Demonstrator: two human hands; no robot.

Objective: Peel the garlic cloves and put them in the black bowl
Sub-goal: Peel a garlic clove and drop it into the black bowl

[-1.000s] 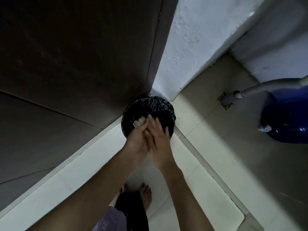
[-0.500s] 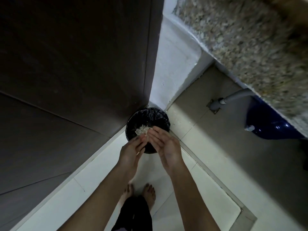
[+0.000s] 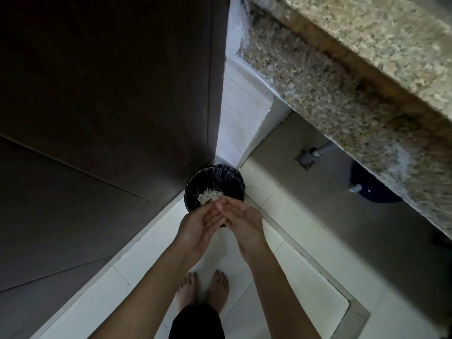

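Garlic skins in bin, beyond left grip, right grip; fingers straight, empty.

A small heap of garlic skins is seen inside the bin, which is lined with a black bag and set in a floor corner. The skins are pale, thin and papery, in loose flakes and shreds, whitish against the dark liner. The heap is lodged towards the bin's left side. Its near edge is hidden by the fingertips of the left hand and right hand, held flat together just above it. Whether the skins are touched cannot be told.
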